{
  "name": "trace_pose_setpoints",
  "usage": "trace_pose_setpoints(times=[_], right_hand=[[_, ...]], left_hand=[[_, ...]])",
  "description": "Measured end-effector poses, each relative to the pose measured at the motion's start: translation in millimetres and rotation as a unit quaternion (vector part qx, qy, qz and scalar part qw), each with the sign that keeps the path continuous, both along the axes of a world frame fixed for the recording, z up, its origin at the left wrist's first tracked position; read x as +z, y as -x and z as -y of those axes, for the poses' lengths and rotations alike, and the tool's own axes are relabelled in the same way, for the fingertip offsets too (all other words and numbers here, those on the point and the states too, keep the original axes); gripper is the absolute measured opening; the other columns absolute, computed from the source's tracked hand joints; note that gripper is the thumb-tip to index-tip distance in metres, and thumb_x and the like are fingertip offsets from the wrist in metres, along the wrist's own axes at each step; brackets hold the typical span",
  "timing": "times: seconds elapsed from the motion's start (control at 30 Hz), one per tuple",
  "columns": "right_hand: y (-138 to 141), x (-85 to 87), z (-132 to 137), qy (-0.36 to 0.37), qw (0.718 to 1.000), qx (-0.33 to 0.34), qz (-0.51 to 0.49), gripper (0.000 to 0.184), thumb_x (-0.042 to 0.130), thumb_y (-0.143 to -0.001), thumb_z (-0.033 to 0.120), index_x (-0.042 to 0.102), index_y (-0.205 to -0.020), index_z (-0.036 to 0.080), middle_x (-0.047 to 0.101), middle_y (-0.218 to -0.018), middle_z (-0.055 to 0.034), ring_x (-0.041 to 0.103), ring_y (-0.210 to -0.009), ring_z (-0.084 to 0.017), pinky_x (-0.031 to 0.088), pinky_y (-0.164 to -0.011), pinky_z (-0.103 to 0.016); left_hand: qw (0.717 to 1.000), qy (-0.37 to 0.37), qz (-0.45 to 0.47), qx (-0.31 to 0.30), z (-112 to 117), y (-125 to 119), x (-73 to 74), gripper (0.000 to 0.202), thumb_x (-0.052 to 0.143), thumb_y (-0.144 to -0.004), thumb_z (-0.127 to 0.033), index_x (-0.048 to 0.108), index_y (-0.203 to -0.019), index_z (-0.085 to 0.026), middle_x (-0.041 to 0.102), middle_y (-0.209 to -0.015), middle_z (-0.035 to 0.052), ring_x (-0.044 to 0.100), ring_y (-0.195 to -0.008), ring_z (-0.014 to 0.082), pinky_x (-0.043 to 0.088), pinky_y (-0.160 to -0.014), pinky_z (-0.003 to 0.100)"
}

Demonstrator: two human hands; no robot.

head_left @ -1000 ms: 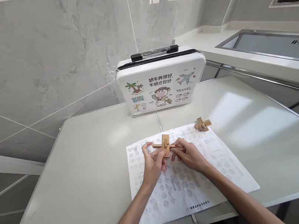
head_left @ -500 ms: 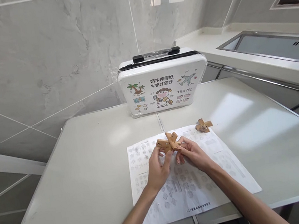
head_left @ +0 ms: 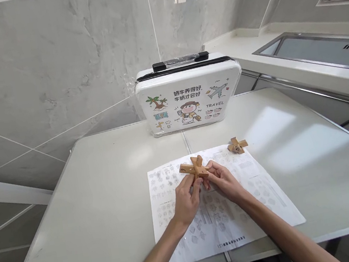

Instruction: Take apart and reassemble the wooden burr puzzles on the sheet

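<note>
The grey marble wall [head_left: 52, 57] rises beyond the far edge of the printed sheet [head_left: 256, 197]. The white bench [head_left: 105, 194] lies under the sheet and reaches past it on every side. A seam in the bench runs from the sheet's far edge toward the wall. A steel sink [head_left: 313, 51] sits in a separate worktop, well off to the right of the sheet and farther back.

A white travel case [head_left: 189, 98] stands upright beyond the sheet's far edge, well apart from it. It has a black handle on top and cartoon prints on its face. The sheet itself is covered in small diagrams and lies flat, with its near edge close to the bench's near edge.

Both forearms cross the near half of the sheet. The left hand [head_left: 185, 201] and the right hand [head_left: 223, 180] meet over the sheet's far middle. Each has its fingers closed on the wooden cross puzzle [head_left: 195, 169], the left from the near left and the right from the right. The puzzle is held between the 2 hands above the paper, its bars sticking out at angles.

A 2nd, smaller wooden cross [head_left: 237, 145] rests at the sheet's far right corner, clear of both hands.
</note>
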State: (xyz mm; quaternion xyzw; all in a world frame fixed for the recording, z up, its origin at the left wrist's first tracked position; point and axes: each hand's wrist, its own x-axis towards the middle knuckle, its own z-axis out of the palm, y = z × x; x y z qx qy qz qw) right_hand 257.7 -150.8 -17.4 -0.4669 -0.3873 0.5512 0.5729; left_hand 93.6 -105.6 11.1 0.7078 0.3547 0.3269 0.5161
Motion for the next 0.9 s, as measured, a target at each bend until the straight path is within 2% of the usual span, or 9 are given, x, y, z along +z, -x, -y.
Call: trace_pose_setpoints(times=[0.2,0.27,0.3,0.37,0.4,0.47,0.53,0.7,0.9], right_hand=[[1.1,4.2,-0.7,0.001,1.0,0.007,-0.013,0.041,0.068,-0.094,0.063,0.05,-0.09,0.026,0.064,-0.069,0.0021,0.061,-0.062,-0.018,0.052,-0.065,-0.032],[0.4,4.3,-0.2,-0.001,1.0,0.016,-0.022,0.04,0.069,-0.095,0.061,0.051,-0.091,0.026,0.064,-0.068,0.0026,0.061,-0.061,-0.017,0.051,-0.063,-0.031],[0.4,4.2,0.1,-0.001,0.999,0.021,-0.025,0.039,0.069,-0.095,0.06,0.051,-0.091,0.026,0.065,-0.07,0.0023,0.062,-0.061,-0.017,0.051,-0.062,-0.031],[1.3,4.3,0.9,0.001,0.999,0.033,-0.02,0.038,0.069,-0.096,0.059,0.051,-0.091,0.025,0.068,-0.073,0.0009,0.063,-0.062,-0.017,0.052,-0.061,-0.031],[2.1,4.4,1.1,0.002,0.999,0.041,-0.014,0.038,0.068,-0.096,0.059,0.051,-0.09,0.025,0.07,-0.074,0.0004,0.064,-0.062,-0.017,0.052,-0.06,-0.031],[3.6,4.8,1.1,0.004,0.999,0.054,-0.001,0.038,0.068,-0.096,0.06,0.052,-0.09,0.025,0.071,-0.073,0.0002,0.066,-0.061,-0.018,0.053,-0.06,-0.032],[4.5,5.0,0.5,0.0,0.998,0.069,0.002,0.038,0.068,-0.096,0.059,0.053,-0.09,0.025,0.072,-0.071,0.0005,0.068,-0.061,-0.019,0.054,-0.059,-0.032],[2.9,4.7,-0.4,-0.01,0.998,0.065,-0.021,0.037,0.068,-0.097,0.056,0.05,-0.088,0.025,0.072,-0.068,0.0012,0.068,-0.059,-0.018,0.052,-0.056,-0.03],[1.4,6.2,-0.3,-0.015,0.999,0.031,-0.029,0.038,0.069,-0.097,0.055,0.046,-0.087,0.026,0.07,-0.064,0.0026,0.066,-0.057,-0.017,0.05,-0.055,-0.029]], left_hand=[[1.0,-0.004,-0.016,-0.019,-2.5,1.1,0.5,0.037,0.05,-0.106,-0.046,0.071,-0.088,-0.023,0.069,-0.084,0.0044,0.064,-0.079,0.0221,0.05,-0.081,0.035],[0.999,0.031,-0.008,-0.011,-2.8,2.6,-2.0,0.03,0.057,-0.103,-0.049,0.071,-0.105,-0.023,0.073,-0.095,0.0062,0.067,-0.087,0.0236,0.052,-0.087,0.037],[0.998,0.059,0.007,-0.005,-2.8,3.4,-3.5,0.035,0.063,-0.1,-0.051,0.067,-0.12,-0.023,0.073,-0.107,0.0081,0.068,-0.096,0.0253,0.053,-0.091,0.039],[0.991,0.116,0.06,0.008,-3.0,5.0,-6.0,0.071,0.075,-0.09,-0.056,0.046,-0.148,-0.027,0.064,-0.138,0.0129,0.064,-0.124,0.0298,0.052,-0.102,0.043],[0.986,0.138,0.088,0.012,-3.5,5.7,-6.9,0.087,0.079,-0.086,-0.058,0.035,-0.155,-0.03,0.056,-0.15,0.0144,0.056,-0.137,0.0315,0.05,-0.107,0.044],[0.977,0.168,0.131,0.007,-5.4,6.9,-7.5,0.101,0.082,-0.081,-0.062,0.026,-0.16,-0.033,0.043,-0.162,0.0149,0.041,-0.152,0.0326,0.045,-0.117,0.045],[0.97,0.191,0.152,-0.006,-7.8,7.6,-6.9,0.1,0.082,-0.079,-0.064,0.03,-0.158,-0.031,0.039,-0.165,0.0152,0.037,-0.155,0.033,0.04,-0.122,0.046],[0.965,0.218,0.149,-0.011,-10.9,7.5,-3.3,0.085,0.085,-0.081,-0.054,0.045,-0.15,-0.026,0.052,-0.156,0.016,0.046,-0.149,0.0341,0.038,-0.124,0.05],[0.964,0.215,0.155,-0.003,-12.6,8.9,0.1,0.085,0.085,-0.083,-0.045,0.042,-0.152,-0.025,0.056,-0.153,0.0153,0.051,-0.146,0.031,0.039,-0.123,0.047]])
